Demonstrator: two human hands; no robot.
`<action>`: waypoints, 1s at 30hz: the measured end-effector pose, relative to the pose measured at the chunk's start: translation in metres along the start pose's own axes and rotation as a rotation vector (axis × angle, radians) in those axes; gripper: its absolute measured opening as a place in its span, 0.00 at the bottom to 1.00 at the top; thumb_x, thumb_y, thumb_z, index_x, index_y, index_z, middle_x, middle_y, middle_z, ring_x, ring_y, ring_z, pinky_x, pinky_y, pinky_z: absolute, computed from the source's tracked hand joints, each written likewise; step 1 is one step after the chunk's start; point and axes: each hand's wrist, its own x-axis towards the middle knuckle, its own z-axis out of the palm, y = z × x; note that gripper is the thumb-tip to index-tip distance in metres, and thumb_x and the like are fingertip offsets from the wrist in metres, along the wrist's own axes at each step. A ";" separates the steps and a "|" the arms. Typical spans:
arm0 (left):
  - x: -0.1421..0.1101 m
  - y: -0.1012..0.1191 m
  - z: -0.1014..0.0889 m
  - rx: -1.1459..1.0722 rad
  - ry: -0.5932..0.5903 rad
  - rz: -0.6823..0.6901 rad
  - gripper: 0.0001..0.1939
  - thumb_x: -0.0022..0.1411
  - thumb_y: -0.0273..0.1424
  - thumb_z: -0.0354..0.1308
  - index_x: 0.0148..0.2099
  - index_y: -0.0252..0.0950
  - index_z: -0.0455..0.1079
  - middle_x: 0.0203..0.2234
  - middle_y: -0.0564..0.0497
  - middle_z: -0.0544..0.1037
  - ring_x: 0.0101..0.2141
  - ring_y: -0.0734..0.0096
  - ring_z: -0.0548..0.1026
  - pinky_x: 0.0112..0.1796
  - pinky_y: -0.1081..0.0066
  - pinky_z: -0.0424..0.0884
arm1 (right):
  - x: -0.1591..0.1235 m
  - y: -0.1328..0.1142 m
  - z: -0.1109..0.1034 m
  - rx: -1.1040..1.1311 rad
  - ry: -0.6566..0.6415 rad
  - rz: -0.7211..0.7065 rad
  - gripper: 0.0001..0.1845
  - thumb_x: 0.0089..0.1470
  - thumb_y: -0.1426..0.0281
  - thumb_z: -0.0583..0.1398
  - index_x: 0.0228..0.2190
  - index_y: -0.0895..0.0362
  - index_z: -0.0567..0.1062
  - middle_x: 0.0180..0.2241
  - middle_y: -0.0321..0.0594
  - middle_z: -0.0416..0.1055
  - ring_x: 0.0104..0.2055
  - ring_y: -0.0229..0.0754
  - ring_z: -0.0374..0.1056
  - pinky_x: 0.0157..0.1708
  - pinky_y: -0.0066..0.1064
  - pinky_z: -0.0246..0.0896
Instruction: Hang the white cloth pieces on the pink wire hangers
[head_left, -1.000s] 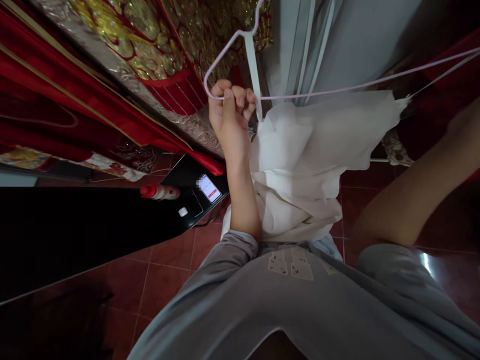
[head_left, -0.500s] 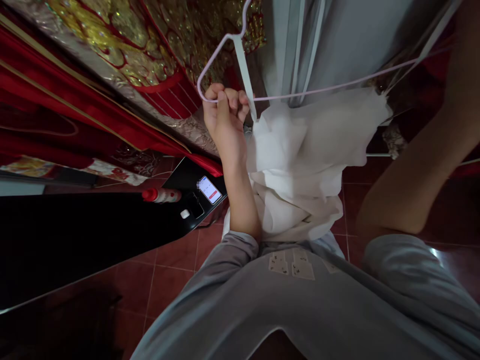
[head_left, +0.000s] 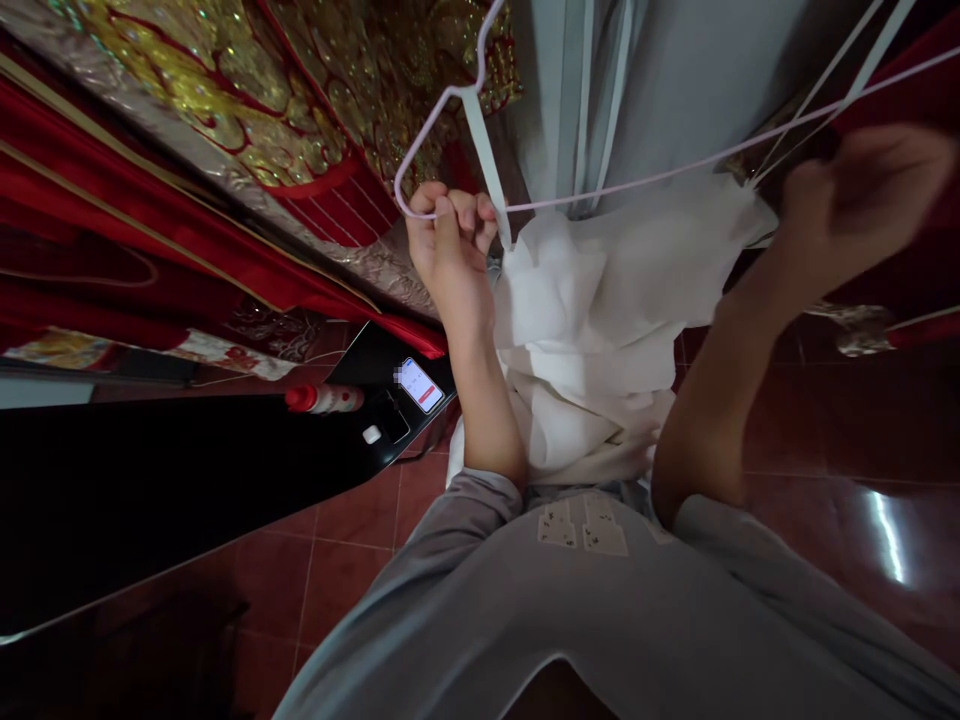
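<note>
My left hand [head_left: 448,245] is raised in front of me, fingers curled round the left end of a pale pink wire hanger [head_left: 600,192]. A white garment [head_left: 607,320] with thin straps hangs from that hanger and droops down to my grey-sleeved chest. My right hand [head_left: 862,205] is up at the hanger's right end, next to the garment's upper right corner and its straps. It is smeared by motion, so its fingers do not show clearly.
Red and gold embroidered cloth [head_left: 225,130] hangs at the upper left. A black table [head_left: 150,480] at the left bears a lit phone [head_left: 420,385], a red-capped bottle [head_left: 322,399] and a small white object [head_left: 370,434]. Grey curtain [head_left: 675,80] hangs behind; the floor [head_left: 825,420] is red tile.
My right arm has swung up from the lower right, bringing the hand to the hanger's right end. My left hand has kept its grip, with the hanger barely shifted.
</note>
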 end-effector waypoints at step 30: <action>-0.021 0.057 0.003 0.431 -0.311 -0.015 0.14 0.70 0.35 0.50 0.33 0.45 0.74 0.28 0.49 0.75 0.16 0.70 0.57 0.18 0.67 0.45 | -0.053 0.005 0.032 0.414 -0.525 0.323 0.08 0.50 0.64 0.54 0.35 0.51 0.62 0.37 0.32 0.65 0.46 0.33 0.63 0.36 0.26 0.63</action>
